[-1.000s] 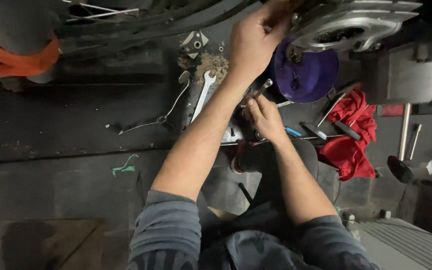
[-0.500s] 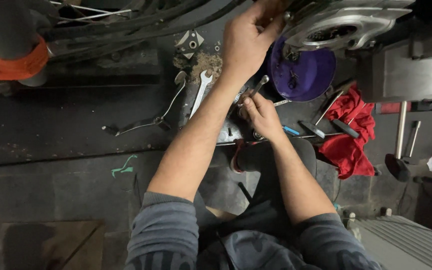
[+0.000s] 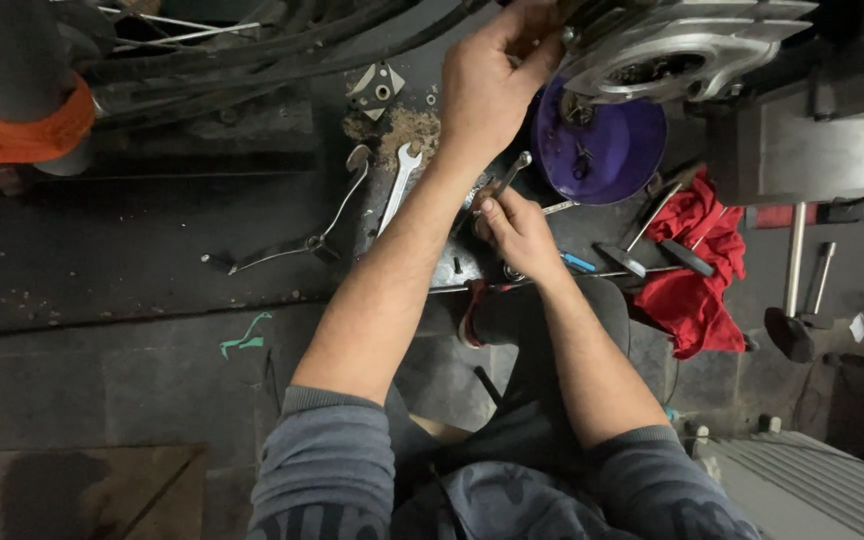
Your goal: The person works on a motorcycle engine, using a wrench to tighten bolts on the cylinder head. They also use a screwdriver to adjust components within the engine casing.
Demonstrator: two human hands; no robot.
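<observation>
Your left hand (image 3: 487, 85) grips the edge of the round silver metal engine casing (image 3: 677, 50) up top; your right hand (image 3: 512, 225) pinches a slim chrome wrench (image 3: 500, 182) beside the purple plastic bowl (image 3: 602, 150).

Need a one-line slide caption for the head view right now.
Left hand on a metal engine part above a purple bowl; right hand picking up a wrench among tools beside a red rag.
</observation>
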